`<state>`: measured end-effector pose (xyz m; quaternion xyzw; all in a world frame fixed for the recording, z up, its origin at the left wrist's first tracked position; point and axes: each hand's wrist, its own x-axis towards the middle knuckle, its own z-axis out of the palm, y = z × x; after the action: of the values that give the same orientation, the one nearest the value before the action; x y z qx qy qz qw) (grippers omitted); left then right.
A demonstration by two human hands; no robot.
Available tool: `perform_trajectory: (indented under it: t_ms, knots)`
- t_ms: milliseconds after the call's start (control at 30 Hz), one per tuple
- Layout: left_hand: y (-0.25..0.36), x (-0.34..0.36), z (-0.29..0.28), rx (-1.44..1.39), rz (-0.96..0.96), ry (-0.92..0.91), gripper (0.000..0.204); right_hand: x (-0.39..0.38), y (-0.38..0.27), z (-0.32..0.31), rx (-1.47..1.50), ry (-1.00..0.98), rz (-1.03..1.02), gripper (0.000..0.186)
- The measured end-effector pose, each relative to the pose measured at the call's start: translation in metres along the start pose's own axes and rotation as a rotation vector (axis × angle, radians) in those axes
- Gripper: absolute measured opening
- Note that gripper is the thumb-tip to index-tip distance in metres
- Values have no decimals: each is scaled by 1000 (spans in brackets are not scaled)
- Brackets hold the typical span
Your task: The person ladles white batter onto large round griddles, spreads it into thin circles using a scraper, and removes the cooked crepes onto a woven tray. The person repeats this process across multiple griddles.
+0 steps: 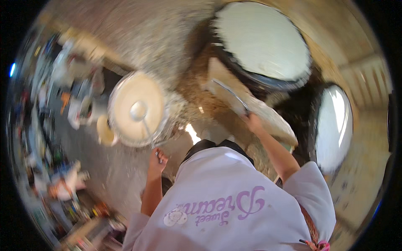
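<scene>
My left hand (pixel 157 161) grips the end of a long ladle (pixel 139 111) whose bowl rests in a wide metal pot of pale batter (pixel 121 90). My right hand (pixel 252 122) holds a thin flat metal spatula (pixel 230 94), stretched out over a pale wooden board (pixel 268 117). Just beyond the spatula is a large round griddle (pixel 261 42) covered with a white sheet of batter. The whole picture is motion-blurred.
A second round griddle with a white layer (pixel 333 125) sits at the right. A small yellowish cup (pixel 104 133) stands beside the pot. Cluttered packets and jars (pixel 50 125) line the left side. My white shirt (pixel 234 201) fills the lower middle.
</scene>
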<state>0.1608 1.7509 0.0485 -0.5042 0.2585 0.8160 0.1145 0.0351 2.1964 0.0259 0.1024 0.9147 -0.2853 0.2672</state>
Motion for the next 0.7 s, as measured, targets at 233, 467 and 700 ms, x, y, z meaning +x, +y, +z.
perform_trajectory:
  t_ms: [233,467,700]
  knots:
    - [-5,21,62,91,24,23,25,-67,107,-36,1365,605,444,22]
    - [-11,40,93,86,4,23,27,-304,370,-94,1183,260,767,35]
    - [-19,39,122,93,7,67,28,-312,358,-113,892,836,542,66]
